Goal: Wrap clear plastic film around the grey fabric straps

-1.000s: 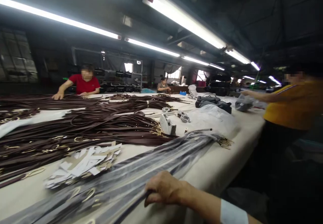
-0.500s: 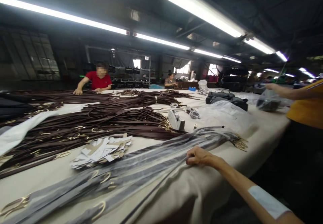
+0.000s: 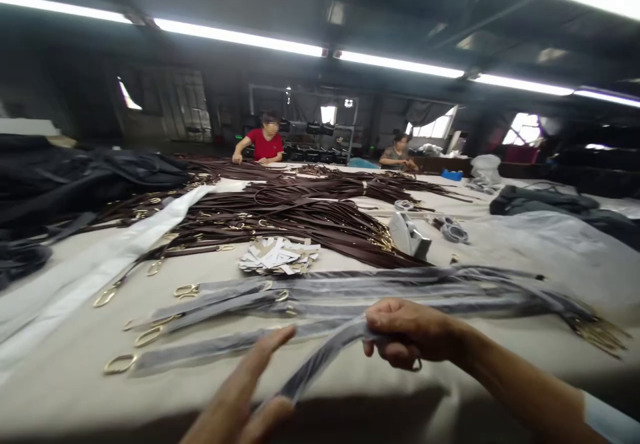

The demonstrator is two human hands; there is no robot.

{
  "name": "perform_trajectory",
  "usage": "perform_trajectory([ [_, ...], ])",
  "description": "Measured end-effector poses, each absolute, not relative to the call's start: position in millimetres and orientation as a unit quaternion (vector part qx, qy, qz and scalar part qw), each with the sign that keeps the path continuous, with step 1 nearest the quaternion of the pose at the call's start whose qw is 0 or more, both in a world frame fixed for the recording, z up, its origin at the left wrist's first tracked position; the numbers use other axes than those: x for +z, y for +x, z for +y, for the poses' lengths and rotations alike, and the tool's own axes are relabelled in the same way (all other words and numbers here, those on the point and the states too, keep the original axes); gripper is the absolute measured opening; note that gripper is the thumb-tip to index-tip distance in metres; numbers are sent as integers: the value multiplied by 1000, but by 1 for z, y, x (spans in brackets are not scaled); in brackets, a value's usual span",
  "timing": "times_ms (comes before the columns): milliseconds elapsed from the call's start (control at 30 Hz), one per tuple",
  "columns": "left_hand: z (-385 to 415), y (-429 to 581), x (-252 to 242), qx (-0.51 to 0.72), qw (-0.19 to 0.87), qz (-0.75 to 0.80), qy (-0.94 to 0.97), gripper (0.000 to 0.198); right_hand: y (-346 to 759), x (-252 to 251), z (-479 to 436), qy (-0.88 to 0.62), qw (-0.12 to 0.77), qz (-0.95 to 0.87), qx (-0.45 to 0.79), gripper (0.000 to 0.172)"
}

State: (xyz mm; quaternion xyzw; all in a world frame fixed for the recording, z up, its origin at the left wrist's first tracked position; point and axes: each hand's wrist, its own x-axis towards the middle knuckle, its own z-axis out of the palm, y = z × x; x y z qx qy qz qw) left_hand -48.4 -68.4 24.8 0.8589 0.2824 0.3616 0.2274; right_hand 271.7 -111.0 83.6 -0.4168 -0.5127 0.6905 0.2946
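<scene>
My right hand [image 3: 403, 334] is closed around one end of a dark strap wrapped in clear plastic [image 3: 327, 352], near the front edge of the table. A small metal ring pokes out below its fingers. The strap slopes down to the left, past my left hand [image 3: 245, 391], whose thumb and fingers are spread apart. Whether the left hand touches the strap is hard to see. Behind both hands lie several plastic-wrapped straps [image 3: 200, 349] with gold-coloured hooks at their ends.
A heap of white paper slips [image 3: 277, 257] and a tape dispenser [image 3: 407, 234] sit beyond the wrapped straps. Brown straps [image 3: 310, 217] are piled farther back. Black fabric [image 3: 90, 177] lies left, clear plastic [image 3: 565, 251] right. Two people [image 3: 265, 145] work across the table.
The view has turned left. My left hand has come into view, and my right hand now holds a wrapped strap raised near the table edge. The person in yellow is out of view.
</scene>
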Motion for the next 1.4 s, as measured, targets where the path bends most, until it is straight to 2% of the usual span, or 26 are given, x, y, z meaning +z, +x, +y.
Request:
perform_trajectory([
  [67,-69,-15,24,321,299,242,866,49,262,87,-111,-412,295,-495,706,48],
  [133,-67,11,23,301,373,220,850,31,261,89,-111,-417,251,-491,723,51],
  [200,-63,19,23,309,379,214,846,24,265,88,-112,-438,177,-498,727,52],
  [267,-58,13,22,314,343,213,859,20,267,84,-112,-465,126,-501,719,50],
  [400,-51,-6,18,295,327,218,871,18,252,69,-114,-449,158,-458,751,47],
  [533,-51,-18,28,270,391,249,844,10,225,52,-119,-413,215,-412,783,49],
  [600,-53,-24,38,227,443,265,826,12,218,48,-121,-455,219,-455,734,39],
  [700,-55,-29,43,172,477,268,820,13,220,54,-120,-539,178,-674,473,17],
  [767,-55,-28,37,185,421,278,843,13,224,61,-118,-548,180,-746,333,15],
  [800,-55,-26,32,210,372,283,859,14,225,64,-117,-548,189,-738,345,20],
  [933,-56,-21,15,340,150,210,904,11,221,62,-114,-487,216,-515,672,67],
  [1000,-57,-23,18,371,69,161,912,13,214,52,-116,-456,213,-423,754,83],
  [1067,-59,-27,25,387,18,145,910,12,207,40,-121,-442,219,-384,781,83],
  [1167,-59,-33,32,408,-24,157,899,9,200,33,-127,-388,272,-388,790,65],
  [1233,-58,-34,31,420,-34,169,891,11,197,38,-130,-359,306,-379,796,60],
  [1400,-55,-31,18,445,-70,187,873,17,194,68,-134,-374,315,-359,795,72],
])
